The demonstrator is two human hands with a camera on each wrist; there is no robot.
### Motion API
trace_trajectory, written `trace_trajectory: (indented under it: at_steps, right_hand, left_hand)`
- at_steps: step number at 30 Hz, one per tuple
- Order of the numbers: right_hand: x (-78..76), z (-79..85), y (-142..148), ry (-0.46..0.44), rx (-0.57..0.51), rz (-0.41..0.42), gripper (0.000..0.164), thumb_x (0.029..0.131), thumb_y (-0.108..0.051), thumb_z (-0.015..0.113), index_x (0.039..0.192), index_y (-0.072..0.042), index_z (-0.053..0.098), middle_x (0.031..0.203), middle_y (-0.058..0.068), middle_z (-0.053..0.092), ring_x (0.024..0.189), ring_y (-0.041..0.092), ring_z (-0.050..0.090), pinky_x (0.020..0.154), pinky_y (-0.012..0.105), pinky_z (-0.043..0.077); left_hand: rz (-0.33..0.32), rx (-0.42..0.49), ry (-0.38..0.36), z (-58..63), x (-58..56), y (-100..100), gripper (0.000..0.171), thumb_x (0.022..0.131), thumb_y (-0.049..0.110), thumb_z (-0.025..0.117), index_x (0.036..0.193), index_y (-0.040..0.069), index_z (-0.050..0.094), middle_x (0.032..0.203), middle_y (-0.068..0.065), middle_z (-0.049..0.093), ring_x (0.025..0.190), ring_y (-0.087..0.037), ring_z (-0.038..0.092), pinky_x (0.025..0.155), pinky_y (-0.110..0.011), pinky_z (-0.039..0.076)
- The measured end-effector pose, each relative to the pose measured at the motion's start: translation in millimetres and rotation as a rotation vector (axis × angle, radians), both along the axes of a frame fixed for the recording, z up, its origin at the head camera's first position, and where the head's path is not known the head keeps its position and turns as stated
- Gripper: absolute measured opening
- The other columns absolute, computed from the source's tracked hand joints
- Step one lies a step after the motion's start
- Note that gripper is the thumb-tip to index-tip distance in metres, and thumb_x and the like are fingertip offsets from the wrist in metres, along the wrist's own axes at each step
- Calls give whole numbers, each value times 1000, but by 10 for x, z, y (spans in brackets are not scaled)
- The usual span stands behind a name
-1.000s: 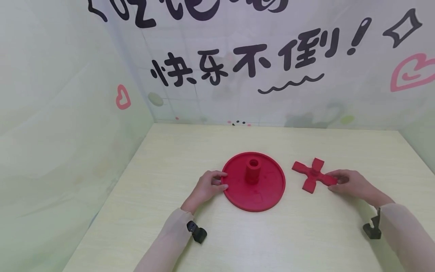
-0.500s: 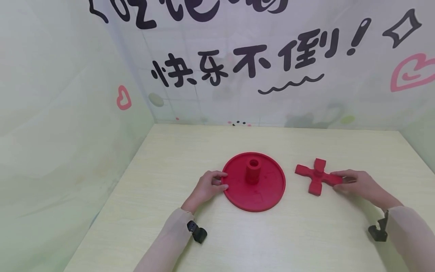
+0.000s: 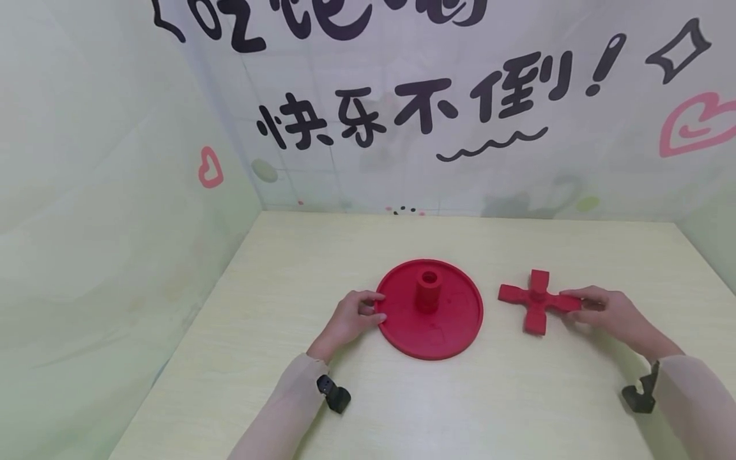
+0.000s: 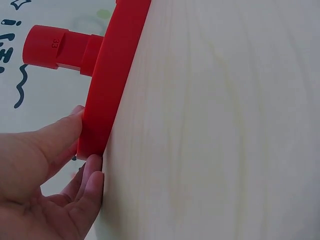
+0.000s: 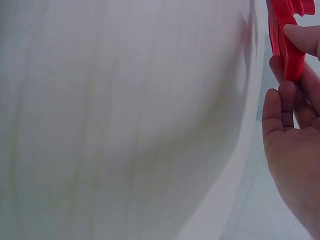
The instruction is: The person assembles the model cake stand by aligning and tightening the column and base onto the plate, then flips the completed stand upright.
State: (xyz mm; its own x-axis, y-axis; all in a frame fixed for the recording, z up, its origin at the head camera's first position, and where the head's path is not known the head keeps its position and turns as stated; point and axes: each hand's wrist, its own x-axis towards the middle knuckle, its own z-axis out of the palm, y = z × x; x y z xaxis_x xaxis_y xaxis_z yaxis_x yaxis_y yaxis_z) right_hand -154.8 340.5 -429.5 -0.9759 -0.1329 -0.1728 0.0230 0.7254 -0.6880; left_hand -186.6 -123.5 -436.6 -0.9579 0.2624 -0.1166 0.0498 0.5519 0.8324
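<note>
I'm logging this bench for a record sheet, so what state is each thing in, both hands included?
Disc: lying post side up, not joined to the cross.
Post: upright at the disc's middle, hole in its top uncovered.
Cross: held by one arm, apart from the disc; appears raised off the table.
Left hand: grips the disc by its edge.
Right hand: pinches one arm of the cross.
</note>
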Motion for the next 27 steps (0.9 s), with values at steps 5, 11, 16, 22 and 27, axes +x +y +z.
trace_trajectory:
  at_steps: [5, 11, 16, 22, 27]
  right_hand:
    - [25, 14, -27, 22, -10, 4, 54, 88, -30, 62, 130, 0, 48, 123, 25, 48, 105, 37, 45, 71, 33, 45]
    - [51, 54, -65, 52, -25, 5, 52, 89, -28, 60, 129, 1, 48, 122, 26, 49, 105, 39, 47, 73, 33, 45]
    - [68, 80, -104, 64, -40, -1, 51, 89, -27, 60, 129, 2, 48, 121, 26, 50, 104, 38, 48, 71, 33, 46]
    - [72, 110, -167, 88, -50, 5, 49, 89, -28, 60, 128, 1, 50, 119, 23, 52, 102, 35, 49, 68, 29, 48]
    - [53, 122, -213, 97, -74, 5, 50, 89, -29, 61, 128, -1, 50, 117, 21, 53, 104, 37, 50, 69, 27, 49]
  left_hand:
    - [-1, -1, -2, 1, 11, 7, 36, 81, 13, 70, 116, 10, 62, 102, -7, 51, 87, -20, 54, 71, -28, 50]
    - [-2, -1, 6, 10, 16, 6, 35, 81, 13, 70, 115, 9, 62, 101, -7, 51, 87, -20, 54, 72, -29, 50]
    - [3, 0, 4, 3, 11, 2, 35, 81, 14, 70, 115, 10, 63, 100, -7, 51, 87, -19, 54, 72, -28, 49]
    - [11, -5, 2, 8, 13, 10, 35, 81, 13, 70, 115, 11, 63, 99, -6, 51, 86, -19, 54, 71, -27, 50]
    - [8, -1, 8, 18, 18, 10, 35, 81, 13, 71, 115, 10, 63, 98, -7, 51, 85, -19, 54, 71, -28, 50]
